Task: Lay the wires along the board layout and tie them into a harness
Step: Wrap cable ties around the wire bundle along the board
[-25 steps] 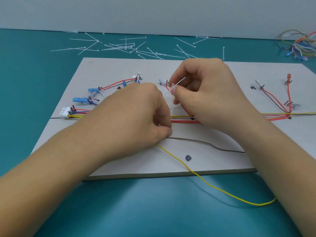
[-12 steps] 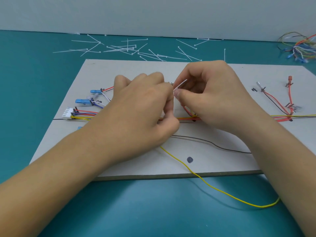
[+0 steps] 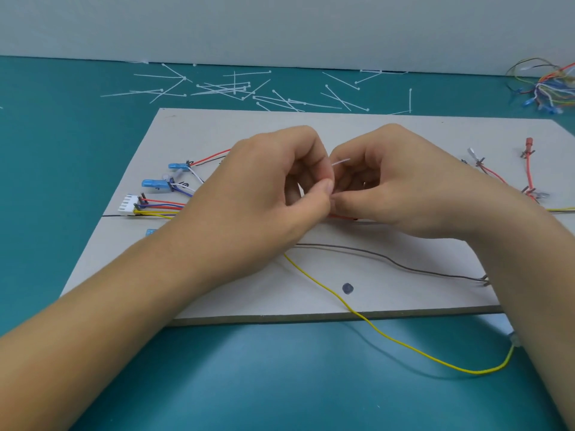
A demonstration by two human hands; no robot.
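Only the head view here. Both hands meet over the middle of the grey board (image 3: 373, 290). The left hand (image 3: 273, 194) and right hand (image 3: 404, 188) are curled up, fingertips touching, and both pinch a thin white zip tie (image 3: 340, 162). Its loose end pokes up between them.

The wire bundle runs along the board right under the hands, with a bit of red wire (image 3: 342, 217) peeking out just below the fingertips. To the left it fans out to a white plug (image 3: 127, 205) and blue terminals (image 3: 154, 183).

A yellow wire (image 3: 389, 339) trails from under the left hand off the near edge onto the teal table (image 3: 62, 150), and a grey wire (image 3: 389, 259) lies beside it on the board. Spare zip ties (image 3: 230, 88) are scattered behind the board, with a tangle of loose wires (image 3: 550, 85) at far right.
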